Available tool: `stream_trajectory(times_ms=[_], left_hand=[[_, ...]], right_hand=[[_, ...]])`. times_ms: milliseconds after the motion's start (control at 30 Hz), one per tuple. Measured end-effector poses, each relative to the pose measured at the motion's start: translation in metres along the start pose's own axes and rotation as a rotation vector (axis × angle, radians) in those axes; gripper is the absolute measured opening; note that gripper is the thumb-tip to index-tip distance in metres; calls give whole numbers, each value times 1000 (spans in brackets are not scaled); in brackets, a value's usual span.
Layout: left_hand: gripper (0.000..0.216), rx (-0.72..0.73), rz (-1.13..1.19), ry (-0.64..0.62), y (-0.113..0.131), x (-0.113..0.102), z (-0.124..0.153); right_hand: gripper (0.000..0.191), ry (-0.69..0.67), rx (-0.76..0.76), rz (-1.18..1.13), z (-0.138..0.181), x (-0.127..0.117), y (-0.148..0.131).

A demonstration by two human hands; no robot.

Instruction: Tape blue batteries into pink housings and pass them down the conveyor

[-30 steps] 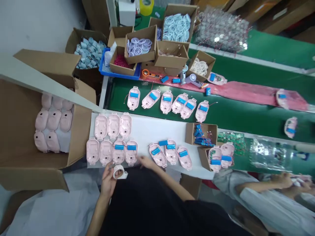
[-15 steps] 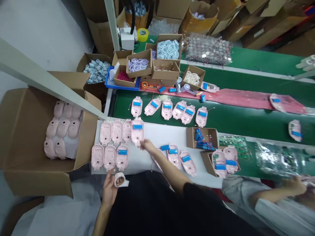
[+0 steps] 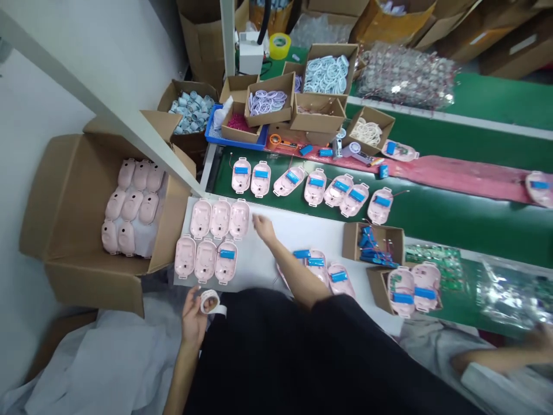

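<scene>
Tight corner, and that green bench (image 3: 453, 214) just keeps going.
Plain grey wall (image 3: 142, 34) on the left, with a chunky pale post (image 3: 108, 109) slanting across it down to the bench corner, plus a thinner post (image 3: 227, 37) farther back. The bench runs off to the right, kinda glossy, with a pink strip (image 3: 458, 176) lying along it and a pale rail (image 3: 432, 116) behind that. White table (image 3: 298, 222) along the near side. Way back it's brown cartons (image 3: 458, 34) packed close together, and the light's cool and pretty dim there.
</scene>
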State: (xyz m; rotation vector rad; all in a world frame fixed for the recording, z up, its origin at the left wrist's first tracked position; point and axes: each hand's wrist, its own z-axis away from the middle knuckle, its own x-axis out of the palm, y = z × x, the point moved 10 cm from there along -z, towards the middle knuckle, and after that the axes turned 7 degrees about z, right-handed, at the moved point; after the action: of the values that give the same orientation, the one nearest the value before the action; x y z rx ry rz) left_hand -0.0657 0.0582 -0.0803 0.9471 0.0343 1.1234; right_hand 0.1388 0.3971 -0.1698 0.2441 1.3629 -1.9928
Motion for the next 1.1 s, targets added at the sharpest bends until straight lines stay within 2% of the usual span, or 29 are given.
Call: stream_trajectory(times_ms=[67,133,200,233,300,367,467,533,600,667,767,900,1000,1100], left_hand=[[44,-24,-4,-62,0,12,-8],[45,-46,-20,-119,0,23,-15],[46,-62,-50,-161,0,29,-18],[46,-67,-67,-175,0,30,-18],[46,-71,-93,-183,0,29,-19],[45,-68,-103,-176,0,23,-19],[46,-71,-97,-164,-3,14,-19],[47,-71,-85,-157,-7,10,-20],[47,-68,-73,-148,-12,9,-21],[47,-71,-73,-148,-18,11,-22],[49,-92,-96,-163,-27,24,-20],[49,-111,-140,-172,-31,45,-15],[49,-116,-163,-177,-33,58,-13],[49,-130,-193,-170,-39,68,-14]], right_hand=[[54,-221,156,-56,68,58,49],[49,-472,271,-110,127,128,76],[43,-614,378,-237,164,185,82],[39,-636,413,-306,173,205,79],[30,-602,430,-413,178,222,71],[26,-562,419,-466,181,215,72],[28,-539,419,-552,196,177,98],[29,-509,425,-606,206,141,123],[27,-423,433,-659,204,98,145],[23,-291,438,-689,189,52,159],[18,-79,440,-643,149,-24,171],[21,72,462,-573,104,-114,197],[26,166,507,-494,98,-169,235],[32,277,545,-384,110,-206,270]])
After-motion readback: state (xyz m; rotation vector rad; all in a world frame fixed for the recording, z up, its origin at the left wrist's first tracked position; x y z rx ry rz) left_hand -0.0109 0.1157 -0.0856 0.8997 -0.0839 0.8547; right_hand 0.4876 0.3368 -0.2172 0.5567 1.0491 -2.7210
